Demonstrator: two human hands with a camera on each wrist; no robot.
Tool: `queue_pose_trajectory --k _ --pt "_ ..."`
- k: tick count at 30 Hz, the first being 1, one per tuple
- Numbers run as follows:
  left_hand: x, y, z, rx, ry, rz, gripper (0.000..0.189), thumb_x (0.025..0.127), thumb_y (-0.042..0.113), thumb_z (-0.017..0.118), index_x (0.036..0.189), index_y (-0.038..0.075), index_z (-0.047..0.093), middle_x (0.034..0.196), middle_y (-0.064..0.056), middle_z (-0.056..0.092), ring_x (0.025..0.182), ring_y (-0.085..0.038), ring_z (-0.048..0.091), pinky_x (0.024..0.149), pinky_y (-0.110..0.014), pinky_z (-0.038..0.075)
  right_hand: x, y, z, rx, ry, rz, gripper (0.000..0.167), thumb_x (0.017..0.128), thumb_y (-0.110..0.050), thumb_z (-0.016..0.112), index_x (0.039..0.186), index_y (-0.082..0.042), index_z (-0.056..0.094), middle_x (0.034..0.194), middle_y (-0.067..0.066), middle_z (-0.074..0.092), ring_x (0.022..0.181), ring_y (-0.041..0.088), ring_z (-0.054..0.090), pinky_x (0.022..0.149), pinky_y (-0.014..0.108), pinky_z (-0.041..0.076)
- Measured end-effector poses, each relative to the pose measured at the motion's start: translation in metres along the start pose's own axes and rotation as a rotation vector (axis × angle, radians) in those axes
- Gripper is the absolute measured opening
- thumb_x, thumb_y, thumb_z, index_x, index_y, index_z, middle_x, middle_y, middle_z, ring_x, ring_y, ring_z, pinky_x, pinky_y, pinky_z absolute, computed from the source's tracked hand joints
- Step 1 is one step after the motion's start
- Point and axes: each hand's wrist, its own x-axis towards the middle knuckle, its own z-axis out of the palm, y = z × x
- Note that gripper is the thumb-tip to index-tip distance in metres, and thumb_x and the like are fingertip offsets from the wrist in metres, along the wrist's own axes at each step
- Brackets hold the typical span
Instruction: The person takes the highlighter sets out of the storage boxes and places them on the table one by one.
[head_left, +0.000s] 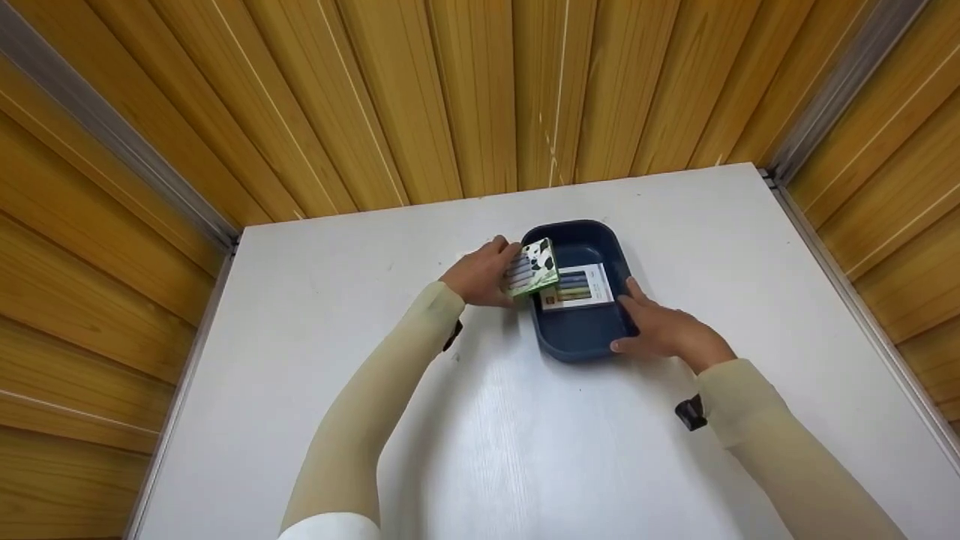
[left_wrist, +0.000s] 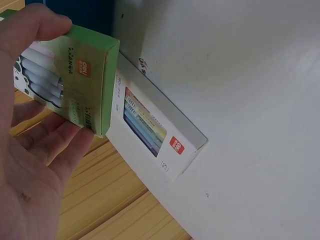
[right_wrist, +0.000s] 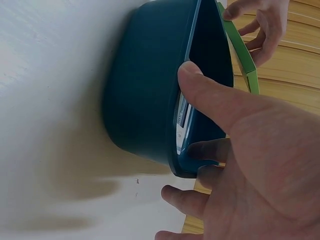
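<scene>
My left hand (head_left: pixel 484 274) grips a green pen box with a panda print (head_left: pixel 534 268), tilted over the left rim of a dark blue plastic bin (head_left: pixel 581 330). Up close, the green box (left_wrist: pixel 85 75) is pinched between thumb and fingers, with grey pens behind its window. Inside the bin lies a white pen box (head_left: pixel 596 283) whose window shows coloured pens. A second white pen box (left_wrist: pixel 150 120) rests on the table by the left hand, mostly hidden in the head view. My right hand (head_left: pixel 664 330) holds the bin's right rim near the front corner, its thumb (right_wrist: pixel 207 92) lying over the edge.
The white table (head_left: pixel 487 450) carries the bin toward its far side. Wood-panelled walls (head_left: pixel 480 97) stand behind it and at both sides, with grey metal strips at the corners. A black strap piece (head_left: pixel 691 413) shows at the right wrist.
</scene>
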Motion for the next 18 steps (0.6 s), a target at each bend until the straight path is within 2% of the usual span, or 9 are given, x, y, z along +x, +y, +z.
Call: queue_pose_trajectory --k 8,18 --pt "-0.0009 -0.0021 0.0019 -0.008 -0.01 -0.005 0.089 0.072 0.036 0.082 0.144 0.017 0.034 0.127 -0.007 0.046 0.108 -0.018 0.052 0.097 -0.037 0.05 0.0001 0.0006 0.0007 0.003 0.001 -0.002 0.093 0.09 -0.045 0.063 0.155 -0.006 0.009 0.161 0.015 -0.016 0.144 0.049 0.009 0.111 0.068 0.018" --pt "-0.0042 -0.0066 0.006 0.004 0.026 0.028 0.091 0.071 0.03 0.083 0.145 0.013 0.034 0.126 -0.009 0.047 0.106 -0.02 0.053 0.094 -0.039 0.05 0.0011 0.002 0.0004 -0.022 0.001 -0.012 0.093 0.09 -0.043 0.063 0.155 -0.004 0.01 0.161 0.016 -0.015 0.144 0.049 0.012 0.111 0.069 0.018"
